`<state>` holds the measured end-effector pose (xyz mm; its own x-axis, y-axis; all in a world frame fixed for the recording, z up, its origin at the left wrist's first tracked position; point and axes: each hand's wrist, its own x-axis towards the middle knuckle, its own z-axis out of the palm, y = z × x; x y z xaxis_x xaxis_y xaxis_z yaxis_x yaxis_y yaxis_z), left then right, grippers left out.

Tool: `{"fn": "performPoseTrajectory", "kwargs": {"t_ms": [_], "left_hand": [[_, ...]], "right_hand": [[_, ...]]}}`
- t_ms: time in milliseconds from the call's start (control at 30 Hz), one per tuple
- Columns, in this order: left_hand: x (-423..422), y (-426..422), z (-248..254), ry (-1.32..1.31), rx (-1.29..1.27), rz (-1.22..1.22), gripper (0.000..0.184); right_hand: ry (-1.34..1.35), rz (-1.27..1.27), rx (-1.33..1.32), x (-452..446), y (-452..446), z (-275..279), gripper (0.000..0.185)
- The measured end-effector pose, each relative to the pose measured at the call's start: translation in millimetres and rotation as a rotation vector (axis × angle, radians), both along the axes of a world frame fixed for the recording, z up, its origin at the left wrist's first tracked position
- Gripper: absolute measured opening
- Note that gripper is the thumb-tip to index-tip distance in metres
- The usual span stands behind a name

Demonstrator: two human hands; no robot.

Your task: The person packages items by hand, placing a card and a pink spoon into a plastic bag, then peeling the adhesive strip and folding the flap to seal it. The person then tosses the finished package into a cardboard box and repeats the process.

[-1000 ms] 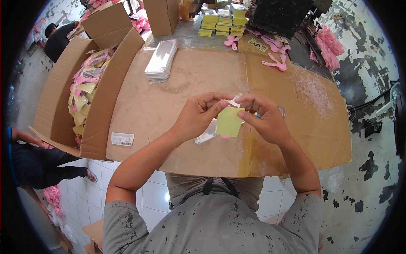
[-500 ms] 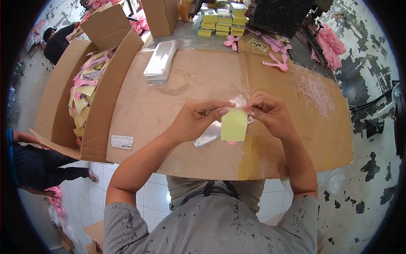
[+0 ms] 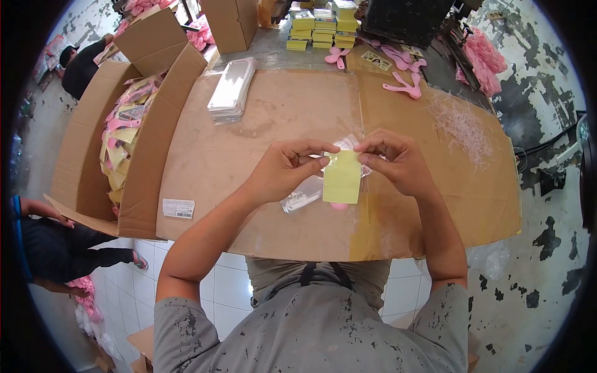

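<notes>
One cardboard-covered table (image 3: 273, 99) is flanked by an open carton (image 3: 155, 155) of yellow-and-pink packets (image 3: 124, 133), apparently finished; a stack of clear bags (image 3: 231, 90) is seemingly left unused. Between left hand (image 3: 283, 169) and right hand (image 3: 399, 165), a yellow card (image 3: 341, 180) is pinched by its upper corners above the table; whether bagged cannot be told.

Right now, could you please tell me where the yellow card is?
In the head view, the yellow card is just right of centre, held near its top corners between the left hand and the right hand, over the cardboard sheet.
</notes>
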<state>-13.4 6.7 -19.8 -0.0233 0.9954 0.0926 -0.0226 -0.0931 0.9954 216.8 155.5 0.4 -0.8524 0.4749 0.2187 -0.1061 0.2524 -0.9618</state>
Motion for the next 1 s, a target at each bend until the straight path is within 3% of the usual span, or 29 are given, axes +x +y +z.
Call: {"fn": "performPoseTrajectory", "kwargs": {"t_ms": [267, 367, 467, 500, 567, 633, 767, 867, 933, 1000], "left_hand": [[0, -1, 5, -0.016, 0.046, 0.054, 0.034], [14, -2, 13, -0.222, 0.174, 0.127, 0.037], [2, -9, 17, 0.14, 0.046, 0.049, 0.038], [-4, -11, 20, 0.121, -0.003, 0.02, 0.036], [-21, -17, 27, 0.08, -0.103, -0.048, 0.032], [-49, -28, 40, 0.052, -0.065, 0.145, 0.031], [-104, -62, 30, -0.281, 0.533, 0.834, 0.05], [-97, -84, 32, -0.401, 0.434, 0.948, 0.06], [-85, -109, 6, -0.183, 0.248, 0.89, 0.056], [-68, -139, -23, 0.222, -0.045, 0.757, 0.048]], "right_hand": [[-0.083, 0.043, -0.04, -2, -14, 8, 0.048], [-0.089, 0.032, -0.029, -1, -8, 0, 0.05], [-0.009, 0.036, -0.078, -2, -13, 3, 0.047], [0.026, 0.042, -0.102, -2, -15, 7, 0.046], [-0.044, 0.0, 0.089, 2, -13, 17, 0.042], [-0.137, -0.036, 0.223, 12, -6, 22, 0.04], [-0.263, -0.097, 0.278, 44, 22, 20, 0.037], [-0.367, -0.185, 0.369, 55, 53, 18, 0.038], [-0.425, -0.283, 0.518, 57, 84, 16, 0.041], [-0.443, -0.409, 0.716, 55, 127, 7, 0.046]]}}
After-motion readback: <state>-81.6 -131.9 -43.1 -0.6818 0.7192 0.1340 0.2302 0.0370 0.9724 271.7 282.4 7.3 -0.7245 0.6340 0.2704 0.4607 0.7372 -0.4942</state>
